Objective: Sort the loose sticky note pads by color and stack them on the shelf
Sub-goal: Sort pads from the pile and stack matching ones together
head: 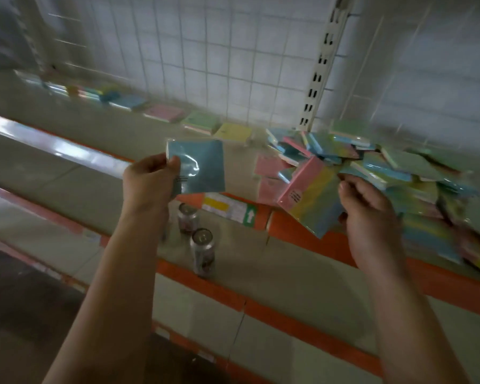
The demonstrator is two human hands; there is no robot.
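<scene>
left hand point(147, 178) pinches blue pad point(198, 167) by corner above shelf point(302, 234); right hand point(369, 206) grips multicolour pad point(311, 200) beside pile point(399, 167). pads look light, wrapper slippery, better hold by edges

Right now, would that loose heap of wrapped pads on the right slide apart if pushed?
Probably. The heap lies jumbled, pads tilted at odd angles, so it looks unstable. The glossy wrap, as on the blue pad in the left hand, likely slides easily. Some near the shelf edge could fall.
</scene>
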